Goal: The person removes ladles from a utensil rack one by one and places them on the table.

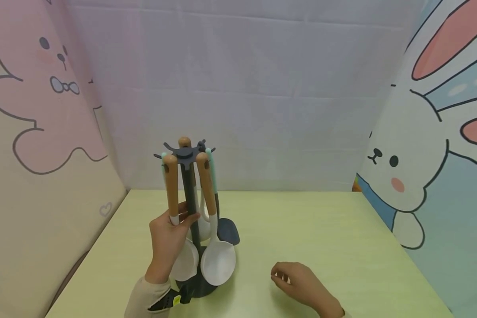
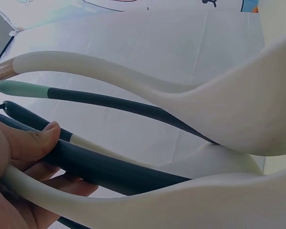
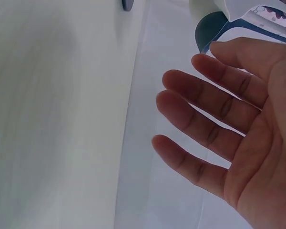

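Note:
A dark utensil stand stands upright at the left of the table, with several kitchen utensils hanging from its hooked top. My left hand grips the stand's pole, thumb on one side and fingers on the other, as the left wrist view shows around the dark pole. A white ladle with a wooden handle hangs at the front right, a second white-headed utensil beside the left wrist. Behind them is a dark turner with a green handle. My right hand hovers apart from the stand, fingers loosely bent, holding nothing.
The pale yellow-green table reaches back to a white cloth wall. Cartoon-printed panels stand on both sides, a rabbit panel at the right. The stand's round dark base sits near my left sleeve.

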### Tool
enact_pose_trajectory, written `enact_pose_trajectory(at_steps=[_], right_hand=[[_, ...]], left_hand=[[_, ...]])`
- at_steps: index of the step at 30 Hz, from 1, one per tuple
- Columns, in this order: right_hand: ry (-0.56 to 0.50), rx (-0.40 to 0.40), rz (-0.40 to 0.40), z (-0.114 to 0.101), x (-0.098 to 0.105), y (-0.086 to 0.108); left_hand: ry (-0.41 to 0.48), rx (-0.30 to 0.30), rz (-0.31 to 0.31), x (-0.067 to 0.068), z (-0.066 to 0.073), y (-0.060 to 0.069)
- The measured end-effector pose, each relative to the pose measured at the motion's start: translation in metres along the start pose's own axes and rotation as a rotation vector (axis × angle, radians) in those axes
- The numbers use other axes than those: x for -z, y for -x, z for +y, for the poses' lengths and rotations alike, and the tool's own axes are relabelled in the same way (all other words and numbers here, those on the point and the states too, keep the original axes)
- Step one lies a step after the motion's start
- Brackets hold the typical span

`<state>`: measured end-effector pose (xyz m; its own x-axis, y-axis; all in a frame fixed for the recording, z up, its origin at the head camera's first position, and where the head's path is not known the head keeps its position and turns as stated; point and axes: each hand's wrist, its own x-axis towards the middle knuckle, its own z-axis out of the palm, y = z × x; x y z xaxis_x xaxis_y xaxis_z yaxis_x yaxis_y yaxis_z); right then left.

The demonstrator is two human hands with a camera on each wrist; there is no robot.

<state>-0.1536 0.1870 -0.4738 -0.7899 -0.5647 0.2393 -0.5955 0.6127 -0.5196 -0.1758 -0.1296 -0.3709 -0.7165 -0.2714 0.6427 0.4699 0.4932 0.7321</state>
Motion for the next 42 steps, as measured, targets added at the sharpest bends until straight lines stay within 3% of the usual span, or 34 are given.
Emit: enact_pose_trajectory(at_steps=[4,12,19,22,30,42], right_hand=[[0.031,0.06,0.049,-0.009,-0.002,-0.011],[0.102,0.247,0.329,-0.03,0.004,-0.04],[0.012,0.366,0.478,-0.053,0.009,-0.066],[-0.036,0.393,0.493,-0.065,0.008,-0.077],[-0.101,0.34,0.428,-0.09,-0.004,-0.097],[-0.168,0.388,0.436,-0.096,-0.025,-0.112]], left_hand=[[0.017,0.006,-0.011,0.001,0.002,0.003],[0.047,0.0,-0.02,0.002,0.0,0.003],[0.066,-0.004,-0.033,0.004,-0.002,0.004],[0.059,-0.016,-0.035,0.004,-0.003,0.004],[0.013,-0.027,-0.035,0.002,-0.006,0.003],[-0.003,-0.057,-0.009,0.002,-0.012,0.005]])
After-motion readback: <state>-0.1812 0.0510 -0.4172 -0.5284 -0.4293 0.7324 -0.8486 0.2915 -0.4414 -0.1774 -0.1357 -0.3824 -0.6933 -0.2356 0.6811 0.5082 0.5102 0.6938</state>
